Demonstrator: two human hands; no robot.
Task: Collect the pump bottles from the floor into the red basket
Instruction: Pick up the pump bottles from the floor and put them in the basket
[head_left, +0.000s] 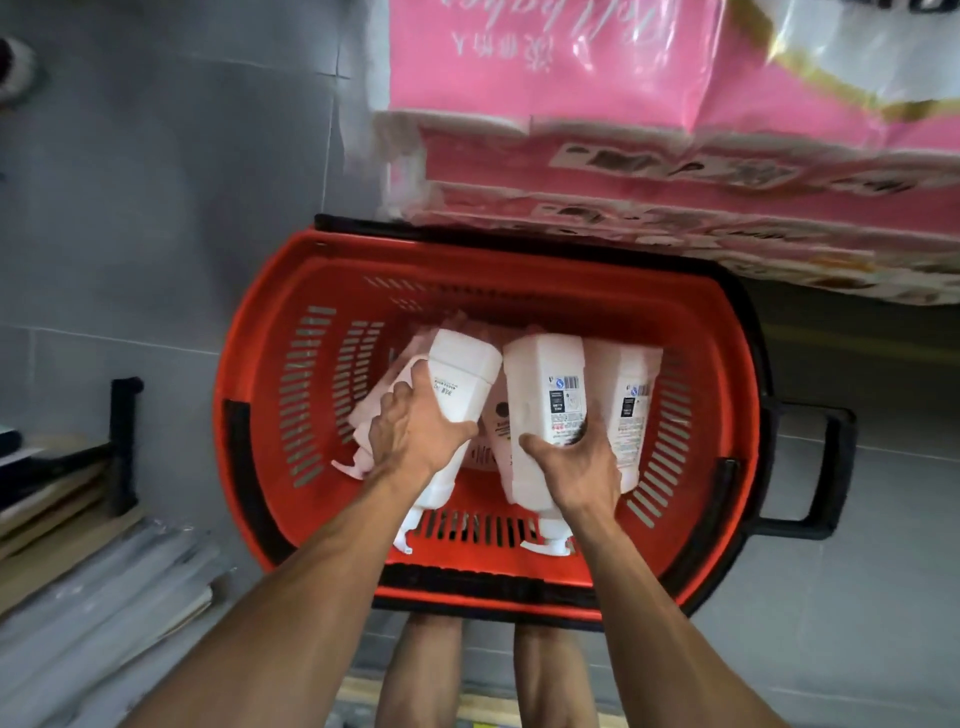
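Note:
The red basket (260, 364) stands on the grey floor straight below me, with several white pump bottles lying in it. My left hand (410, 436) grips one white pump bottle (460, 371) inside the basket, pump end toward me. My right hand (576, 467) grips a second white pump bottle (545, 384) with a barcode label, also inside the basket. A third labelled bottle (631, 395) lies to the right of it. More white bottles sit underneath, partly hidden.
Stacked pink packages (571, 104) overhang the basket's far rim. The basket's black handle (821, 467) sticks out on the right. A black frame (122, 441) and flat boards (78, 545) lie on the left. My legs (488, 670) are below the basket's near edge.

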